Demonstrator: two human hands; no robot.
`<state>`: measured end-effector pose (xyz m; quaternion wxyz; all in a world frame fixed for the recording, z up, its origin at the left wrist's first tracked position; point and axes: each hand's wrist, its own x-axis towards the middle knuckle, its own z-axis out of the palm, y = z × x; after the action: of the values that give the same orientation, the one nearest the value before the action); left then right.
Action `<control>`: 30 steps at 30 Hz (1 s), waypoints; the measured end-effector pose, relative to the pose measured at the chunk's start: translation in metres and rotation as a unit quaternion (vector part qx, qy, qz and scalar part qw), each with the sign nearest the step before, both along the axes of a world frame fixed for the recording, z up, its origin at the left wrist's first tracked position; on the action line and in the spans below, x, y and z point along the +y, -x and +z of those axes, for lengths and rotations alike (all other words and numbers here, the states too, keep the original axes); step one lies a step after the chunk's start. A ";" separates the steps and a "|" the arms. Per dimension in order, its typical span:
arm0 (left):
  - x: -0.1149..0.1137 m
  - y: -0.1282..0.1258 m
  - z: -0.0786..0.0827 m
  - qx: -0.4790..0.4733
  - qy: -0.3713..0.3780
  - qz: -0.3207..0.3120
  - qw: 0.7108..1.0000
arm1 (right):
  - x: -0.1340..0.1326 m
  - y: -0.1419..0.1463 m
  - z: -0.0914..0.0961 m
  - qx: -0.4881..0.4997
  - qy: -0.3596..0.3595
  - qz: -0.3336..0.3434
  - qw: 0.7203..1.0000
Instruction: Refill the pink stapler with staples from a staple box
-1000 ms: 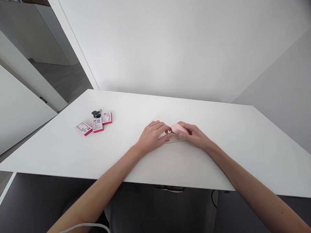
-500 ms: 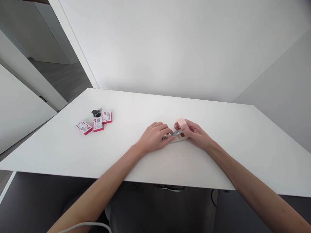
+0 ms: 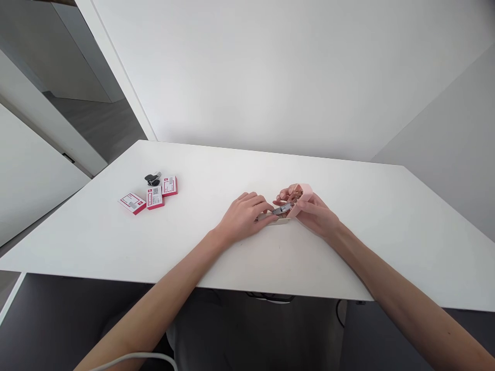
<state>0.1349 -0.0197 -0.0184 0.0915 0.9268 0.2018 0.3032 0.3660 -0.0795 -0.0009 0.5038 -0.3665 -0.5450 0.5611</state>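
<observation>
A pink stapler point(image 3: 305, 192) with a cream base lies between my hands, its top swung up so that the metal inside shows. My right hand point(image 3: 317, 215) is closed around the raised pink top. With fingers and thumb, my left hand point(image 3: 245, 215) pinches the other end, at the metal staple channel and the base. The grey metal channel point(image 3: 282, 208) spans the gap between the two hands. Part of the base is hidden behind my left fingers.
On the left of the white table point(image 3: 216, 180) lie a small white-and-red box point(image 3: 132, 203), a second box point(image 3: 155, 198) and a third box point(image 3: 170, 186). Beside them are black clips point(image 3: 153, 179). A white wall stands behind the table. A pale cable point(image 3: 135, 356) crosses my left forearm.
My right hand has tilted the stapler's pink top further up and back, so more of its metal inside shows. My left hand has stayed nearly in place on the other end.
</observation>
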 end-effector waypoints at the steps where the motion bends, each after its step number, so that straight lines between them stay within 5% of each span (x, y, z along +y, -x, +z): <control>1: 0.000 0.000 0.000 -0.001 0.001 0.000 1.000 | 0.001 -0.001 -0.001 0.008 -0.002 -0.003 1.000; 16: 0.001 0.001 -0.002 0.000 0.015 -0.005 1.000 | 0.001 -0.005 0.001 0.050 -0.006 -0.073 0.996; 30: -0.005 0.002 0.005 -0.023 0.032 0.007 0.999 | -0.003 -0.009 0.005 -0.012 -0.011 -0.142 0.990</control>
<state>0.1330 -0.0246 -0.0138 0.1236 0.9148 0.2153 0.3185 0.3749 -0.0823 0.0039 0.5756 -0.4413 -0.5000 0.4731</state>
